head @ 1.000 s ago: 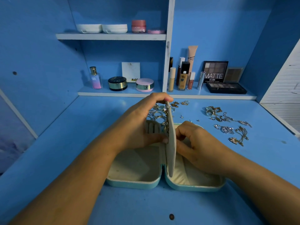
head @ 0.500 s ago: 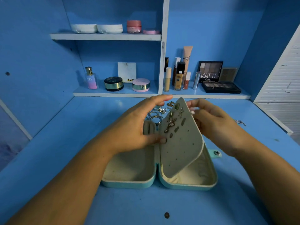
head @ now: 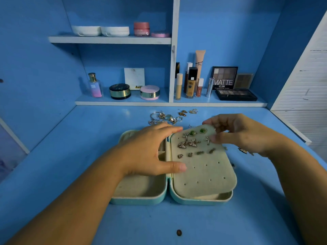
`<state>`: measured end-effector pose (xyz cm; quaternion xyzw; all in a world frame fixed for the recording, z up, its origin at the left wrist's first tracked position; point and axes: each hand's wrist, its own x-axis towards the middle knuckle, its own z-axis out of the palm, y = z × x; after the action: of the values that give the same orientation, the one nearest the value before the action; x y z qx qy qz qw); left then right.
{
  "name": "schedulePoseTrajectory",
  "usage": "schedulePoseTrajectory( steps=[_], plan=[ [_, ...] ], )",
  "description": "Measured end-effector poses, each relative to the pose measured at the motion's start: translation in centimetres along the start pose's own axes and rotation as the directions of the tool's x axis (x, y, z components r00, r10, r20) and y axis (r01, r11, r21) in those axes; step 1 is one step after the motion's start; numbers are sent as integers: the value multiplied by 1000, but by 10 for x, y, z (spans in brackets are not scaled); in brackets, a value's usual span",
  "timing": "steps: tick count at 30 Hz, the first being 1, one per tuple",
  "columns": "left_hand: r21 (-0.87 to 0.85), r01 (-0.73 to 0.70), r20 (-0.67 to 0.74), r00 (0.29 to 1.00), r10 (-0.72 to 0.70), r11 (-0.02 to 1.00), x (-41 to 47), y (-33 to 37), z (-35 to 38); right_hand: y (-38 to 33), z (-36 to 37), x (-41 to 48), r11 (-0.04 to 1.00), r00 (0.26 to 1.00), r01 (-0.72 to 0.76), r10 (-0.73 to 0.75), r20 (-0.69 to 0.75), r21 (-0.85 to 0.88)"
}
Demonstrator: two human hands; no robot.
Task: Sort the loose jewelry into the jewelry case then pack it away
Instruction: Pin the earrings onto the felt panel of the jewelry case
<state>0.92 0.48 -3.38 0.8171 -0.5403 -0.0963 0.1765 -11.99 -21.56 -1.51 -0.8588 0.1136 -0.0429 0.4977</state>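
Observation:
The teal jewelry case (head: pixel 139 200) lies open on the blue desk. Its left half shows beige lining. A beige earring flap (head: pixel 203 175) lies nearly flat over the right half, with several earrings (head: pixel 189 143) pinned in its far part. My left hand (head: pixel 146 152) hovers over the left half, thumb tip and fingertips touching the flap's left edge. The flap's far right corner is pinched by my right hand (head: pixel 242 135). Loose rings and earrings (head: pixel 168 117) lie behind the case. More jewelry (head: pixel 244 150) peeks out under my right wrist.
A low shelf (head: pixel 169 103) behind the desk carries a perfume bottle (head: pixel 95 85), compacts, foundation bottles (head: pixel 191 82) and eyeshadow palettes (head: pixel 235 94). An upper shelf holds white and pink jars. A white slatted panel (head: pixel 304 85) stands at the right. A dark knot (head: pixel 179 232) marks the near desk.
The flap stood upright on the case's hinge and has swung down to the right over the right half. My right hand came out from under it and now holds its far corner.

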Motion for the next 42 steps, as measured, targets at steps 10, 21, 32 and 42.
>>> schedulePoseTrajectory(
  steps=[10,21,32,42],
  plan=[
    [97,18,47,999,-23,995,4,-1,7,26,-12,15,939,997,29,-53,-60,-344],
    [92,34,87,995,-42,995,5,-3,6,49,-3,47,715,928,121,-327,-177,-688],
    [78,47,92,994,-54,996,7,-6,8,41,5,62,671,959,128,-270,-81,-730],
    [70,49,84,995,-55,996,7,-7,8,47,11,69,581,975,77,-214,-60,-810]
  ],
)
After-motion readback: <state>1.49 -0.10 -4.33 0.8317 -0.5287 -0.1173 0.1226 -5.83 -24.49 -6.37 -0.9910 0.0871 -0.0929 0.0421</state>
